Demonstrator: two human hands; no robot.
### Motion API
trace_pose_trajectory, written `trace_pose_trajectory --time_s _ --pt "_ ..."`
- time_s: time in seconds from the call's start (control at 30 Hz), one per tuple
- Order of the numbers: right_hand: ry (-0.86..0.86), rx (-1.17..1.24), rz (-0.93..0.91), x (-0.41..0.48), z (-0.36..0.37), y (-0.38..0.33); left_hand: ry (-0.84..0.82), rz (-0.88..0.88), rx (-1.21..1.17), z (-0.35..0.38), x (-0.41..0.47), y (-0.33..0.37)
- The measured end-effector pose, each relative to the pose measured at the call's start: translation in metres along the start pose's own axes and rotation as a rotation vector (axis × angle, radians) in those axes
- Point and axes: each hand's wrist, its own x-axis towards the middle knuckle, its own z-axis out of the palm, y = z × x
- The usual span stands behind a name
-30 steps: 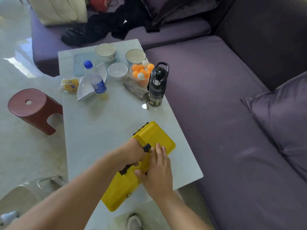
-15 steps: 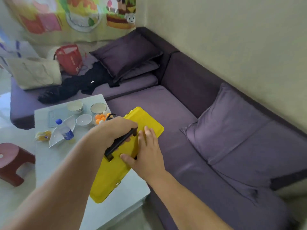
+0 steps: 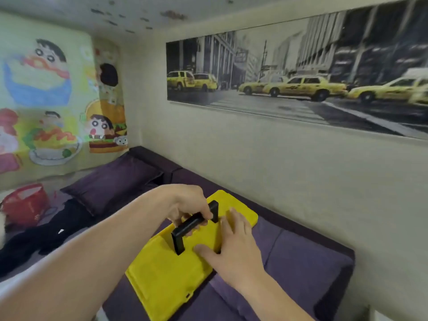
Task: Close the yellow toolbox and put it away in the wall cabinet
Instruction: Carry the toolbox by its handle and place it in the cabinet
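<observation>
Because no wall cabinet shows anywhere in this view, only the purple sofa (image 3: 301, 256) along the cream wall under the long taxi picture (image 3: 289, 77), the carry has to be made toward a place not yet in sight, and a turn with eyes off the load could knock it against furniture. The yellow toolbox (image 3: 166, 272) is up in the air in front of the person, above the sofa seat, lid down and tilted with its far corner higher. If its latches are not caught, and they cannot be made out here, the halves could swing apart mid-carry and spill what is inside. The left hand (image 3: 185, 205) has its fingers wrapped around the black handle (image 3: 192, 224), bearing the weight; a loose wrap would let the box pivot. The right hand (image 3: 231, 246) lies flat with fingers spread on the box face, gripping nothing, so it only steadies and could slip off the smooth plastic.
</observation>
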Motion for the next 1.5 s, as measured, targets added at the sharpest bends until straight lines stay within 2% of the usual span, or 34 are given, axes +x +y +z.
trace_pose_trajectory --time_s 0.17,0.3,0.5,0.9,1.23,1.5 --pt "0.073 -0.050 0.190 -0.014 -0.061 0.055 -0.188 0.086 0.137 0.042 0.031 0.086" --pt "0.133 -0.081 0.331 -0.043 -0.108 0.107 -0.231 0.155 0.212 0.103 0.042 0.157" --pt "0.253 -0.168 0.455 -0.107 -0.180 0.202 -0.192 0.318 0.250 0.223 0.040 0.256" --pt "0.469 -0.428 0.669 -0.271 -0.389 0.419 -0.421 0.512 0.342 0.503 -0.005 0.491" --pt "0.640 -0.586 0.865 -0.345 -0.541 0.545 -0.581 0.758 0.488 0.663 -0.041 0.673" --pt "0.709 -0.646 1.077 -0.382 -0.631 0.672 -0.861 0.894 0.642 0.801 -0.014 0.809"
